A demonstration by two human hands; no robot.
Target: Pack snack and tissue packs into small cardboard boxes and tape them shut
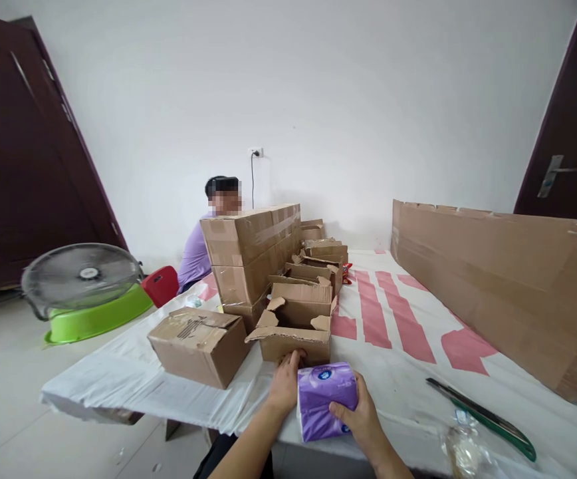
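Note:
A purple soft pack of tissues (326, 402) is in my right hand (363, 412), with the thumb across its front and the fingers round its right side. My left hand (286, 382) is just left of the pack, its fingers reaching to the front wall of an open cardboard box (296, 349). Those fingers look stretched out and hold nothing that I can see; their tips are partly hidden. The flaps of that box stand up and outward. Left of it lies a closed cardboard box (199, 342).
Taped boxes (256, 239) form a stack beyond, beside a row of open boxes (311, 273). A long cardboard panel (488, 286) edges the right. A green utility knife (488, 419) lies on the cloth-covered table (408, 392). Behind the stack sits a person (193, 253); a fan (86, 273) stands left.

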